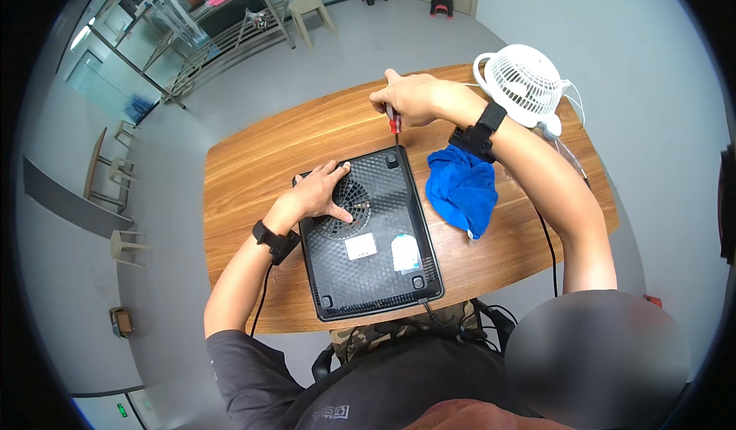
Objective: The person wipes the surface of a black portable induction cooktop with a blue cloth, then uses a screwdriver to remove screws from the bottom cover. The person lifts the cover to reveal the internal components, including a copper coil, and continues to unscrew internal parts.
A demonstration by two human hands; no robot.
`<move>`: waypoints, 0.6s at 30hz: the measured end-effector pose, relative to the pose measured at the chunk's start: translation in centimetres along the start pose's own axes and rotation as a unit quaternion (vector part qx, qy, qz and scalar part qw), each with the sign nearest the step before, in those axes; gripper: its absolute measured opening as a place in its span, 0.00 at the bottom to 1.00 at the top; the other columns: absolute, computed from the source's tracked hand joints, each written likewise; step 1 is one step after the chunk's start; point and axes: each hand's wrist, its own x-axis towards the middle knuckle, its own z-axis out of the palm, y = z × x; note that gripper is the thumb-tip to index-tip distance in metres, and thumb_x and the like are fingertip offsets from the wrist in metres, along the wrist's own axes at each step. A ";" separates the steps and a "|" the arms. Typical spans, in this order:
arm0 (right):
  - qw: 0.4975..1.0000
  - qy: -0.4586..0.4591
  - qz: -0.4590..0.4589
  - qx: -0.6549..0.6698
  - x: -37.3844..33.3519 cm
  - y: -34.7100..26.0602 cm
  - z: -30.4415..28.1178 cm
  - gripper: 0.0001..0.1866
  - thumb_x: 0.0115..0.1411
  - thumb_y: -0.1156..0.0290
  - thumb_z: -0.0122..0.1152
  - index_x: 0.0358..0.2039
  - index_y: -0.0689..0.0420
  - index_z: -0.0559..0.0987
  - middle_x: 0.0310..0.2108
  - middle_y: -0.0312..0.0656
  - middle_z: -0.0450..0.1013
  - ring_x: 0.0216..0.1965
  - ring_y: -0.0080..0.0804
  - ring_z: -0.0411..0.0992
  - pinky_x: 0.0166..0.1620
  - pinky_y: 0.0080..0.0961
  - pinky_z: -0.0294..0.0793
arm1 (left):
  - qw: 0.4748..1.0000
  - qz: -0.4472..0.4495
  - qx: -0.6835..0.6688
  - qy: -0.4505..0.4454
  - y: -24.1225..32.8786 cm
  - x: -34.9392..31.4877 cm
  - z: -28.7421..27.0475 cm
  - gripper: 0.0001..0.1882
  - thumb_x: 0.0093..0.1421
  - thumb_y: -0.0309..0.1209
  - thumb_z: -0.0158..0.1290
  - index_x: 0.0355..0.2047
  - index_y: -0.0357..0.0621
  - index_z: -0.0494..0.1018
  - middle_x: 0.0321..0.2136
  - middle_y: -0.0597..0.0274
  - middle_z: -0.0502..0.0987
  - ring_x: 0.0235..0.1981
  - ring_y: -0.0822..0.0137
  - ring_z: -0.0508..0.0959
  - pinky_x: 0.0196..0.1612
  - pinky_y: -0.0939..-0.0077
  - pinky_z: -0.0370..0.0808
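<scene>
A black induction cooker point(383, 200) lies upside down on the table, its feet, labels and round fan grille point(357, 214) facing up. Spread over the grille and the far left edge, my left hand point(317, 192) presses down with fingers apart. At the far right corner my right hand point(410, 99) is closed around a red-handled screwdriver point(395, 126). The screwdriver stands upright, its shaft pointing down at the cooker's far edge near a corner foot point(392, 161). Whether its tip sits in a screw is too small to tell.
A crumpled blue cloth point(462, 188) lies right of the cooker. Behind it, a white fan with a round cage point(525, 77) stands at the table's far right. The cooker's cord point(429, 312) runs off the near edge. Metal racks point(222, 43) and stools point(310, 14) stand beyond the table.
</scene>
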 end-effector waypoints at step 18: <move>0.978 0.176 -0.018 0.115 0.3 -0.8 4.0 0.13 0.63 0.68 0.55 0.45 0.62 0.72 0.46 0.56 0.70 0.45 0.59 0.74 0.48 0.47 0.75 | 0.958 0.160 -0.150 0.186 1.5 4.6 -4.9 0.39 0.58 0.51 0.65 0.58 0.31 0.72 0.50 0.39 0.80 0.51 0.48 0.81 0.55 0.61 0.78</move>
